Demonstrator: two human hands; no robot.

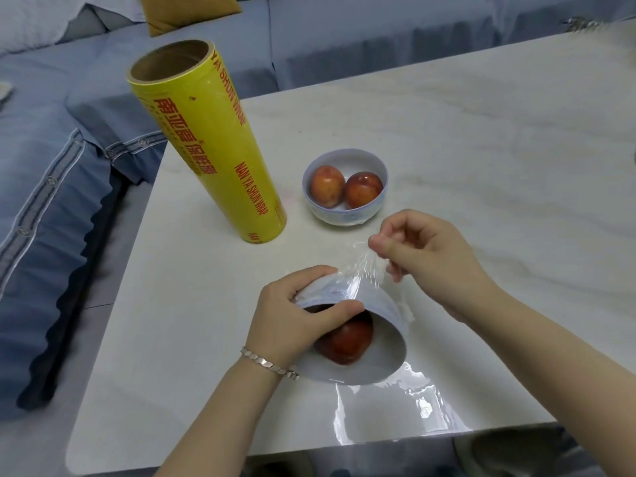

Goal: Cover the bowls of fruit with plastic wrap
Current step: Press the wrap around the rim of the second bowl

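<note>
Head view: I see both hands working over the near half of a pale, marble-patterned table (447,132).
Left hand (292,315): grips the near bowl (382,342) at its rim, with the thumb curled over the edge into the mouth and the fingers round the outer wall.
Near bowl position: white and tipped well onto its side, mouth turned toward the camera. I cannot tell whether its lower edge touches the table.
Near bowl contents: one red fruit (347,342) lies against the lower inside wall, partly hidden by the left thumb.
Right hand (430,259): pinches a bunched end of plastic wrap (361,273) between thumb and forefinger, just above and behind the bowl, with the other fingers curled.
Film run: clear, stretched from that pinch down over the bowl's upturned outer wall. More of it lies glossy on the table by the bowl's lower edge, reaching the near table edge.
Far bowl (339,216): upright on the table beyond the hands and apart from them, holding two red-orange fruits (327,185) side by side.
Far bowl cover: I cannot tell whether film lies over it.
Roll (210,146): yellow with red lettering, standing on end left of the far bowl, its cardboard core open at the top.
Bracelet (268,363): silver links on the left wrist.
Surroundings: a blue sofa (51,166) runs along the left and far sides of the table.
</note>
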